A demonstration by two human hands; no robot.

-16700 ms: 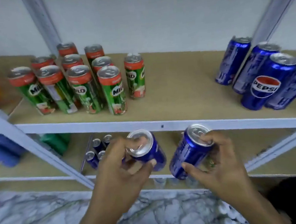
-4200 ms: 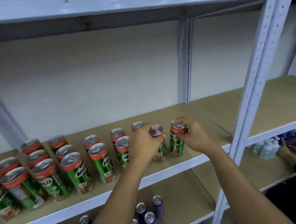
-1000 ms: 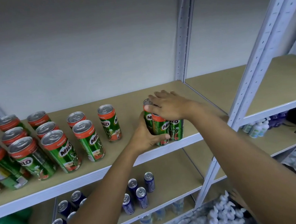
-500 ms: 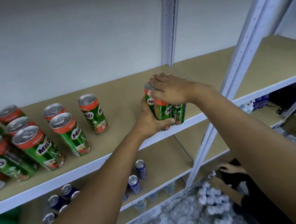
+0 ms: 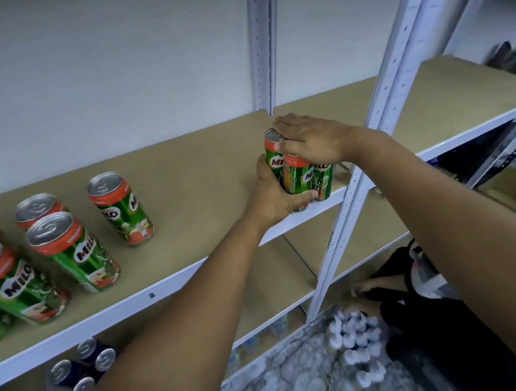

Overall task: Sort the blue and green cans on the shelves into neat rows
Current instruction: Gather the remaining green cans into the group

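Observation:
A tight cluster of green Milo cans [image 5: 308,176] stands at the right end of the brown shelf [image 5: 203,169], near its front edge. My left hand [image 5: 277,198] wraps around the cluster from the left and front. My right hand [image 5: 311,139] lies flat, fingers straight, on the cans' tops. Several more green Milo cans [image 5: 76,250] stand loosely on the shelf's left part, one apart [image 5: 121,208]. Blue cans [image 5: 79,379] stand on the shelf below, at the lower left.
A white perforated upright [image 5: 378,114] rises just right of the cluster, another [image 5: 262,43] at the back wall. Another brown shelf [image 5: 448,88] continues to the right. Small white-capped bottles [image 5: 356,346] stand on the marble floor beside a crouching person [image 5: 423,289].
Both hands have stayed on the cluster of green cans at the shelf's right end. My right hand's fingers have flattened over the tops. The camera has swung slightly.

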